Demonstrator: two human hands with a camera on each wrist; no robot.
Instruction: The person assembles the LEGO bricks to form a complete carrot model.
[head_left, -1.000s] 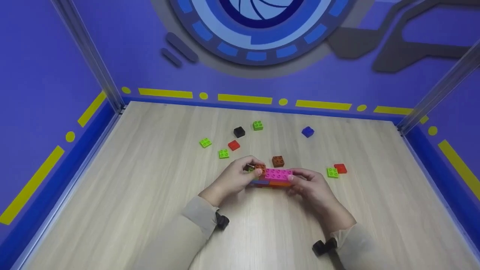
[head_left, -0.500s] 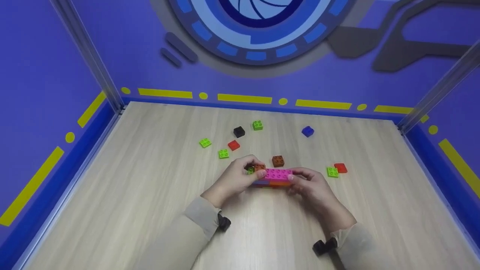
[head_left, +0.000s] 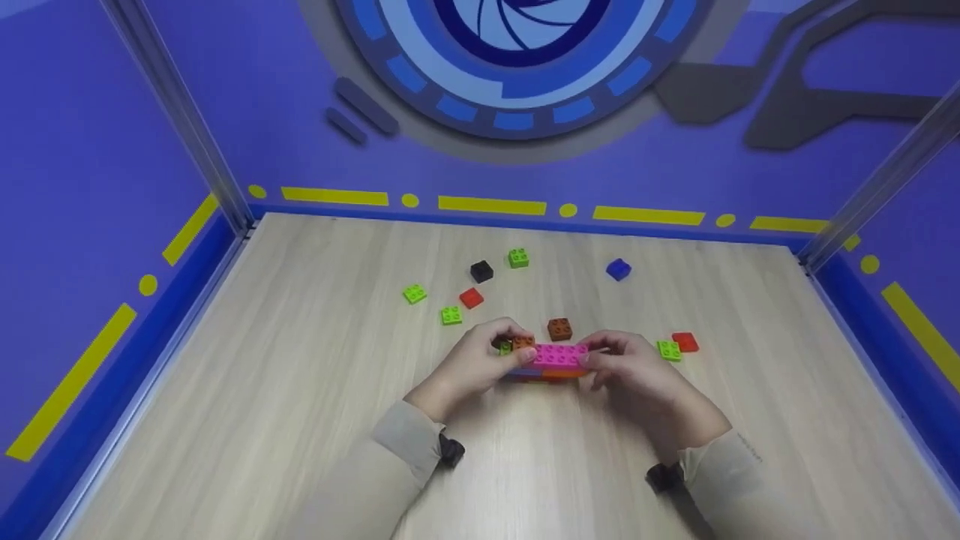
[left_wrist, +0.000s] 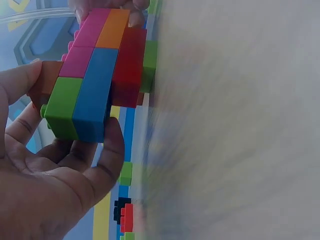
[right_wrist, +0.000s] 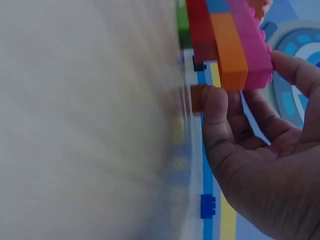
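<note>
Both hands are at a stack of toy building bricks (head_left: 561, 355) in the middle of the table. Pink bricks (left_wrist: 92, 27) form its upper layer, beside a green brick (left_wrist: 65, 107). Below come blue (left_wrist: 95, 90) and orange (right_wrist: 230, 55) bricks, then red (left_wrist: 129, 70), with another green at the bottom. A brown brick (left_wrist: 46, 82) sits on top at the left end. My left hand (head_left: 480, 358) grips that end, thumb and fingers around the brown, green and blue bricks. My right hand (head_left: 634, 369) holds the other end, thumb on the pink studs, fingers by the orange brick.
A loose brown brick (head_left: 559, 328) lies just beyond the stack. Farther back are green (head_left: 518, 258), black (head_left: 481, 271), red (head_left: 471, 298) and blue (head_left: 619, 269) bricks. At right, a green brick (head_left: 669, 350) lies against a red one (head_left: 685, 342). Blue panels (head_left: 360, 161) wall the table.
My left thumb has slid right, from the brown brick to the edge of the pink one. My right wrist has swung outward slightly. The head view has tilted up a little.
</note>
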